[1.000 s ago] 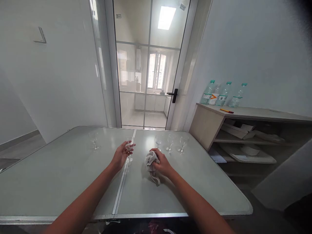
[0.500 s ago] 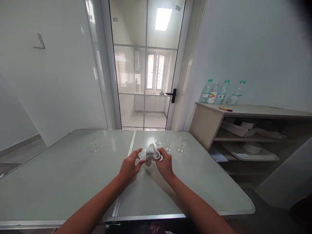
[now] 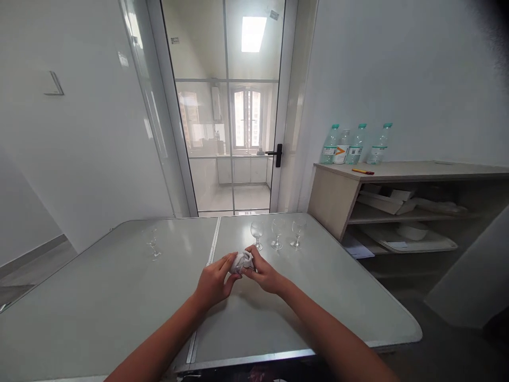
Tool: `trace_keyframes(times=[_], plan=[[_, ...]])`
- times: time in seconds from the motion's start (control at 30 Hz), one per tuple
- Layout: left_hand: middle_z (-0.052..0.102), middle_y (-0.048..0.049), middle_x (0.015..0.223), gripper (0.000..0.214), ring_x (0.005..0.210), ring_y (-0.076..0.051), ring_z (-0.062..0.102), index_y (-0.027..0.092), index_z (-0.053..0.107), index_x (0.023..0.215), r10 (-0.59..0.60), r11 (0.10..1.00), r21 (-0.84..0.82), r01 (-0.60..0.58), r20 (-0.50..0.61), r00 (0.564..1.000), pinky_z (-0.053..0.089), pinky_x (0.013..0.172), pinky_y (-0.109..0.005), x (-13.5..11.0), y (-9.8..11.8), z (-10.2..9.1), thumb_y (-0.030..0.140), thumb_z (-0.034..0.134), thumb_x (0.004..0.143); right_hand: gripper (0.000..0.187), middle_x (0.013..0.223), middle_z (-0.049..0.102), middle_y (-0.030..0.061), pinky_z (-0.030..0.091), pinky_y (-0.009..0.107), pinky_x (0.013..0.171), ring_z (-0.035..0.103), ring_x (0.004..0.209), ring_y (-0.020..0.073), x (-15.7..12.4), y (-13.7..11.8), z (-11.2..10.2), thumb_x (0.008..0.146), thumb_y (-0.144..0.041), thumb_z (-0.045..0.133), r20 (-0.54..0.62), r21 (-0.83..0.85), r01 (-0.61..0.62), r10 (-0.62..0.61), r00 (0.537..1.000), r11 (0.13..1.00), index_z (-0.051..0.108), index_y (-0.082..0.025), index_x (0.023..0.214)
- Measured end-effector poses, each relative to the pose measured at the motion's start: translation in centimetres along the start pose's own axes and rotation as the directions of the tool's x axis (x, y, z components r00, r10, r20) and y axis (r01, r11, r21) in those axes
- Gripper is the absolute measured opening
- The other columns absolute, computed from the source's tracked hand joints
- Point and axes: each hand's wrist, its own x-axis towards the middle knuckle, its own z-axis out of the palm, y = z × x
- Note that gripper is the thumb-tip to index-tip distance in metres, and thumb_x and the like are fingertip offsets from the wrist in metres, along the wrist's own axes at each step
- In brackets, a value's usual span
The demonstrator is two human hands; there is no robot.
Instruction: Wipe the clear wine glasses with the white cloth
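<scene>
Over the middle of the table, a white cloth [image 3: 245, 259] is bunched between my two hands. My left hand [image 3: 216, 277] is closed round the left side of the bundle, gripping a clear stemmed glass [image 3: 235, 265] that the cloth and fingers mostly cover. On the other side, my right hand [image 3: 264, 272] pinches the cloth with thumb and fingers, pressing it against the glass. Just beyond stand three stemmed glasses in a row: a near one [image 3: 257, 230], a middle one [image 3: 277, 229] and a right one [image 3: 298, 229], all upright.
Another clear stemmed glass [image 3: 153, 248] stands on the left half of the table [image 3: 119, 297]. A metal seam [image 3: 213, 244] divides the tabletop. At right, a shelf unit [image 3: 334, 196] carries several plastic bottles [image 3: 354, 146] and an orange pen-like item [image 3: 362, 171]. Behind is a glazed door [image 3: 207, 185].
My hands have drawn closer together and slightly lower, and the cloth is now more tightly bunched over the glass. The head view has shifted slightly. The standing glasses have stayed put.
</scene>
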Motion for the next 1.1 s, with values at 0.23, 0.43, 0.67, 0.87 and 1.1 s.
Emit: trace_keyframes(times=[0.23,0.43,0.67,0.87,1.1], plan=[[0.067,-0.0012,0.074,0.043,0.054,-0.014,0.058,0.021,0.057,0.131,-0.168,0.828,-0.472,0.303,0.308,0.937,0.048,0.055,-0.026,1.0,0.7,-1.1,0.048,0.047,0.099,0.015,0.089,0.053,0.001,0.039,0.03,0.073,0.046,0.08,0.0176,-0.5,-1.1,-0.7,0.096,-0.033,0.053,0.076,-0.231,0.082,-0.066,0.995,0.969,0.047,-0.022,0.103],[0.074,-0.0061,0.091,0.042,0.068,-0.018,0.067,0.023,0.06,0.13,-0.156,0.955,-0.229,0.187,0.147,0.977,0.055,0.064,-0.031,0.6,0.4,-0.6,0.044,0.06,0.094,0.026,0.08,0.05,-0.0014,0.038,0.028,0.07,0.044,0.073,0.0153,0.1,0.0,0.0,0.098,-0.045,0.05,-0.049,0.047,-0.066,0.068,0.996,0.997,0.047,-0.022,0.088],[0.068,-0.0149,0.13,0.049,0.109,-0.029,0.07,0.02,0.053,0.139,0.069,0.987,0.147,-0.065,-0.022,0.997,0.057,0.083,-0.037,-0.4,0.5,0.2,0.037,0.061,0.094,0.041,0.076,0.042,-0.003,0.037,0.026,0.066,0.042,0.068,0.0132,1.3,2.0,1.2,0.089,-0.059,0.059,-0.151,0.547,-0.182,0.31,0.939,0.817,0.044,-0.022,0.083],[0.072,-0.0049,0.079,0.044,0.055,-0.014,0.061,0.016,0.064,0.125,-0.293,0.887,-0.31,0.343,0.197,0.936,0.049,0.056,-0.026,1.1,1.3,-0.8,0.047,0.055,0.095,0.029,0.072,0.046,-0.0032,0.033,0.028,0.065,0.042,0.068,0.0149,0.7,0.4,0.1,0.1,-0.047,0.045,-0.072,0.013,-0.05,0.051,0.996,0.999,0.043,-0.023,0.085],[0.069,-0.0045,0.075,0.05,0.054,-0.013,0.056,0.014,0.067,0.12,-0.333,0.765,-0.447,0.463,0.341,0.879,0.043,0.053,-0.024,2.1,0.9,-1.4,0.053,0.06,0.09,0.017,0.082,0.055,0.0001,0.037,0.03,0.074,0.046,0.076,0.0173,0.5,-0.6,-0.8,0.101,-0.033,0.044,0.016,-0.315,0.065,-0.063,0.998,0.947,0.044,-0.022,0.087]])
